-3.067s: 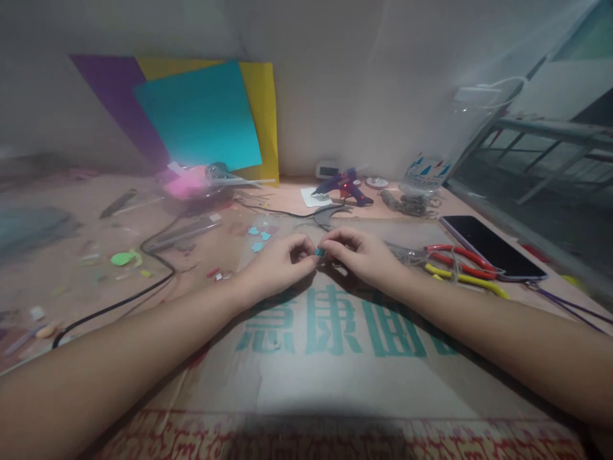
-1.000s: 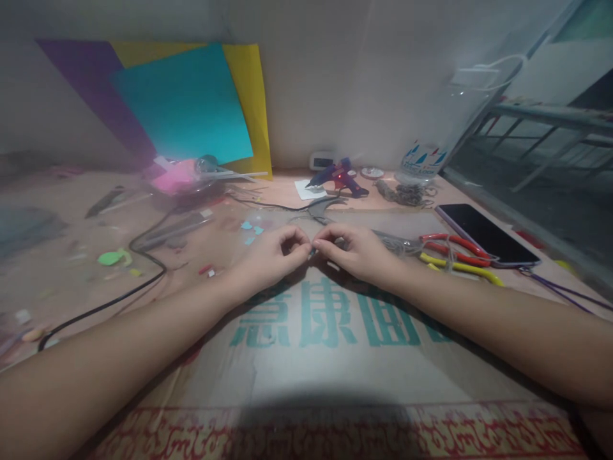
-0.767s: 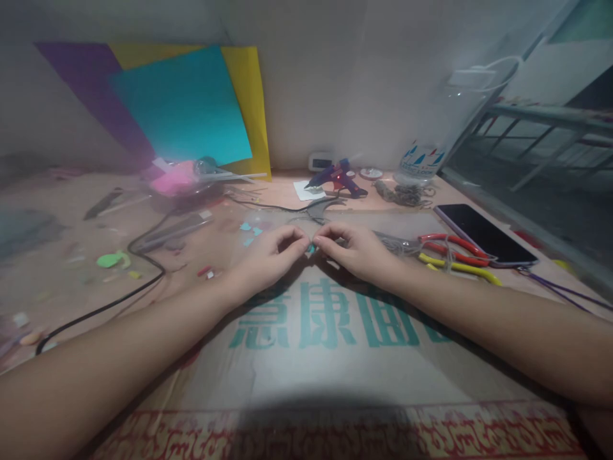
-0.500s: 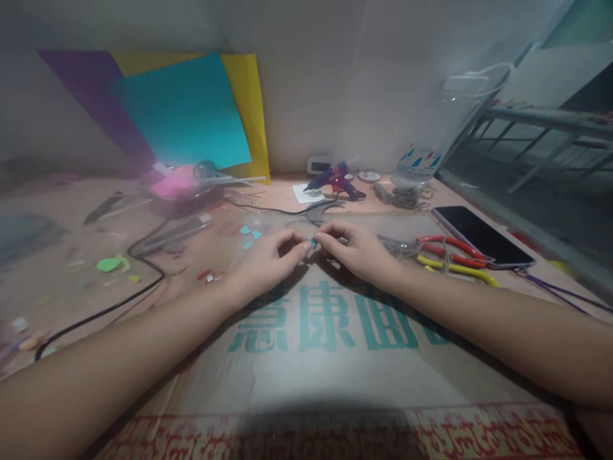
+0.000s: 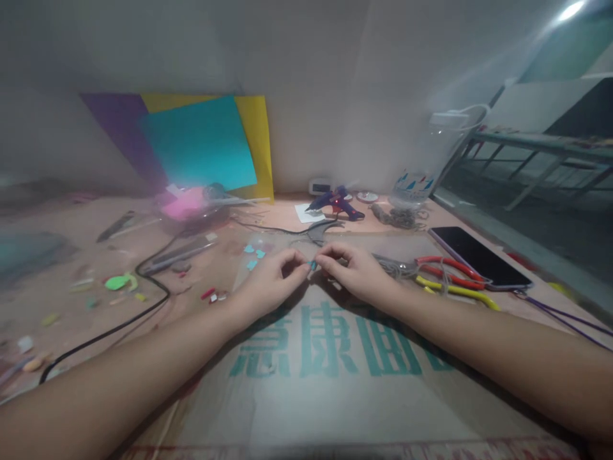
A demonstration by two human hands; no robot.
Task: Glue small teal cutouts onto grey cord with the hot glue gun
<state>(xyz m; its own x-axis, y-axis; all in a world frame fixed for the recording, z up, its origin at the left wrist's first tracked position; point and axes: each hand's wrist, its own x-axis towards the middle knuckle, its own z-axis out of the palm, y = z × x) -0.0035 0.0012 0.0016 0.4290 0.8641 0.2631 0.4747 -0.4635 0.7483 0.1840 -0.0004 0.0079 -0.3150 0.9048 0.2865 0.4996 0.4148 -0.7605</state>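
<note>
Between the fingertips of both hands is a small teal piece [image 5: 313, 264], too small to tell its exact shape. My left hand [image 5: 279, 275] pinches it from the left with thumb and forefinger. From the other side, the thumb and forefinger of my right hand [image 5: 352, 271] close on the same piece. Both hands hover just over a cardboard sheet [image 5: 306, 402] printed with green characters. A few small teal cut-outs [image 5: 251, 264] lie just beyond my left hand. Right of my right hand are pliers with red handles [image 5: 453, 268] beside a yellow-handled tool [image 5: 460, 291].
Behind the hands sits a purple glue gun [image 5: 338, 203] on its black cord [image 5: 158, 295]. A phone [image 5: 479, 257] lies at right, near a clear bottle [image 5: 416, 172]. Coloured sheets [image 5: 201, 147] lean on the wall. Scraps and a green piece [image 5: 117, 282] litter the left.
The whole scene sits lower in the picture as the camera has tilted up. Both hands keep their pinch on the teal piece, with little visible finger movement.
</note>
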